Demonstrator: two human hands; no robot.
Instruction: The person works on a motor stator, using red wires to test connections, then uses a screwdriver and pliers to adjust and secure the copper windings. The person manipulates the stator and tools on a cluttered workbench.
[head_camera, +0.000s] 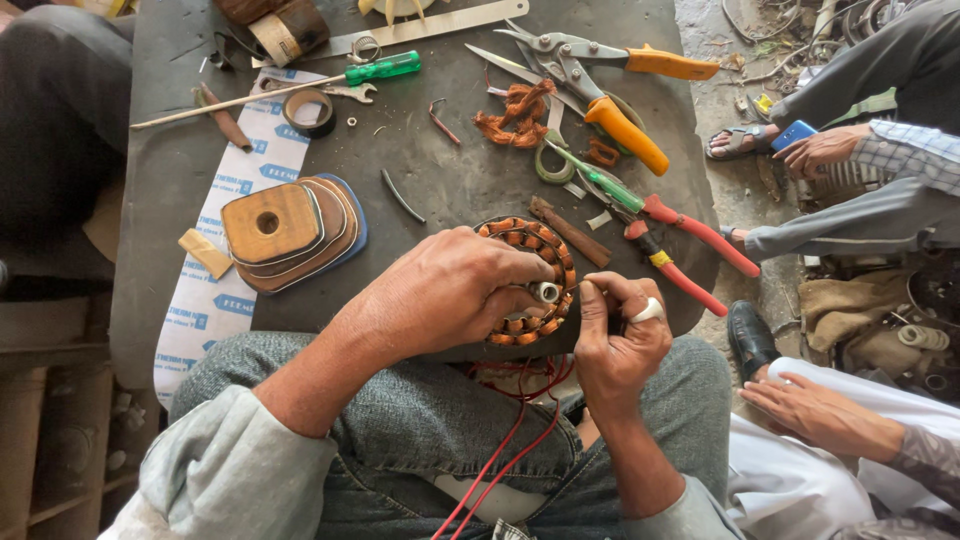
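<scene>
A dark figure at the far left is cut off by the frame edge. On the grey table (170, 190) lies a white paper strip (215, 285); on it sits one stack of rounded wooden forms (290, 232), how many layers hard to count. Above lie one green-handled screwdriver (300, 85) and one roll of tape (309, 111).

The left hand (450, 290) is clenched over the copper-wound motor coil (545, 290), a ring at the table's near edge, and hides its left half; the thumb meets a small white sleeve at the ring's inner side. Red wires (510, 455) hang from the coil over the lap. The right hand (620, 335), with one ring, is pinched shut just right of the coil, fingertips touching its rim; what it grips is too thin to make out.

Behind lie a tangle of copper wire (515, 115), orange-handled snips (610, 85), seemingly two pairs overlapping, and one pair of red-handled pliers (690, 250).

At right, two other people's hands: one holding a blue phone (795, 133), one hand on a white-clothed knee (810, 410).
</scene>
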